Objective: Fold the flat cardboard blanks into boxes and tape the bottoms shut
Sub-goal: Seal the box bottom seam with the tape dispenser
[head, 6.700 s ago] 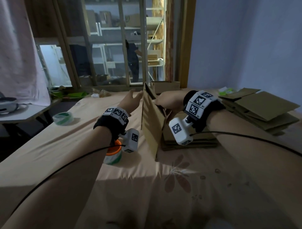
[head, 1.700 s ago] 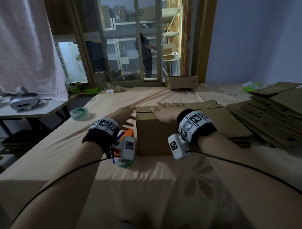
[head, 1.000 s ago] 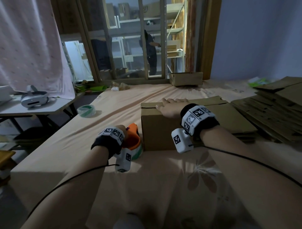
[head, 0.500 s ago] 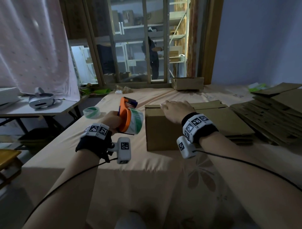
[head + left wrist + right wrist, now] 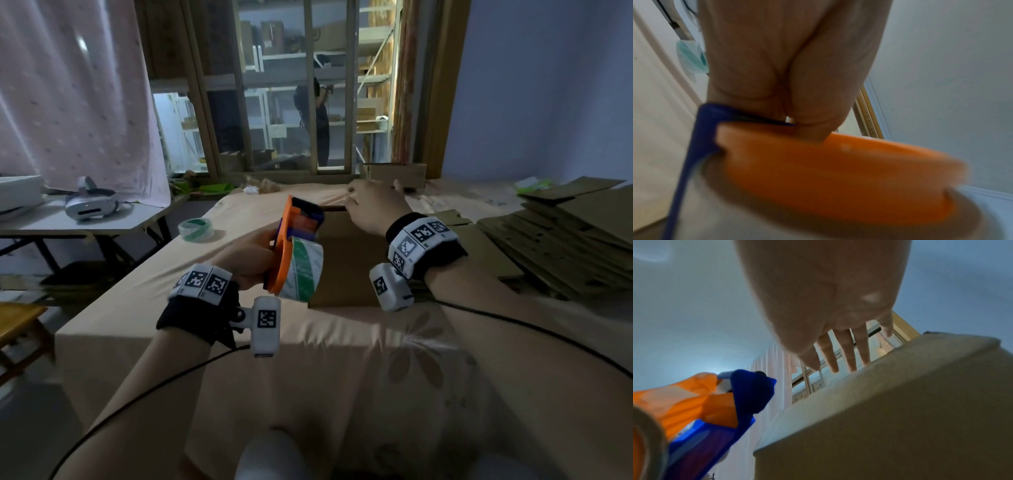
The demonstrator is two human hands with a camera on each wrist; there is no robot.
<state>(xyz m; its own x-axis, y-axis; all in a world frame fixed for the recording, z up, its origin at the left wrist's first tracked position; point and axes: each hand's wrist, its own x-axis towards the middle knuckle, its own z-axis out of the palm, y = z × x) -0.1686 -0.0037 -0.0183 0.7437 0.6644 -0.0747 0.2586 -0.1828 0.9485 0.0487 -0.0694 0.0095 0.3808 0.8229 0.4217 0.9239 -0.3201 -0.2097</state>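
Observation:
A folded brown cardboard box (image 5: 346, 267) stands on the cloth-covered surface with its closed flaps on top. My left hand (image 5: 246, 257) grips an orange and blue tape dispenser (image 5: 294, 253) loaded with a green and white roll, and holds it raised at the box's upper left corner. The dispenser (image 5: 828, 175) fills the left wrist view below the left hand (image 5: 787, 65). My right hand (image 5: 371, 205) lies over the box top near its far edge. Its straight, spread fingers (image 5: 849, 353) touch the box (image 5: 900, 418), beside the dispenser (image 5: 694, 402).
A tall stack of flat blanks (image 5: 565, 246) lies at the right, with more blanks (image 5: 486, 253) right behind the box. A spare tape roll (image 5: 196, 229) sits at the left edge. A small box (image 5: 394, 175) stands by the window. A side table (image 5: 137, 219) carries a headset (image 5: 89, 205).
My left hand picked the tape dispenser up from beside the box and raised it to the box's top corner. My right hand slid across the box top toward the far edge.

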